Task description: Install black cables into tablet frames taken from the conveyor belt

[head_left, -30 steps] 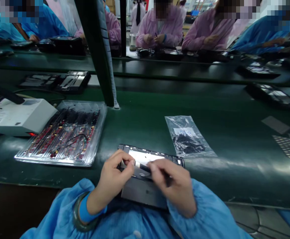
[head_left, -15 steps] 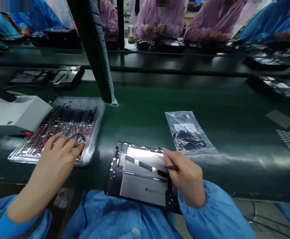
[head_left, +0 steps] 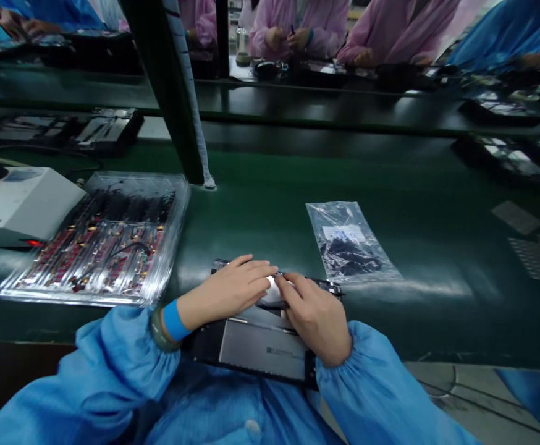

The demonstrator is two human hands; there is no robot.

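An opened tablet [head_left: 264, 350] with bare inner parts rests at the table's front edge, tilted against my lap. My left hand [head_left: 233, 287] lies across its upper left, the fingers drawn together and pointing right. My right hand [head_left: 316, 315] is over the upper right, fingers curled, the tips at the tablet's upper edge. Both sets of fingertips meet near the top middle; anything small between them is hidden. The dark slim tool seen earlier in my right hand does not show now.
To the left is a clear plastic tray [head_left: 172, 247] of small circuit parts, beside a white box-shaped device [head_left: 24, 204]. A plastic bag [head_left: 351, 244] of dark pieces lies right of centre. A dark post [head_left: 170, 93] stands beyond. Co-workers [head_left: 298, 31] work across the line.
My left hand has left the parts tray and come over the tablet, beside my right hand. The right fingers have shifted left along the upper edge. The view has shifted slightly.
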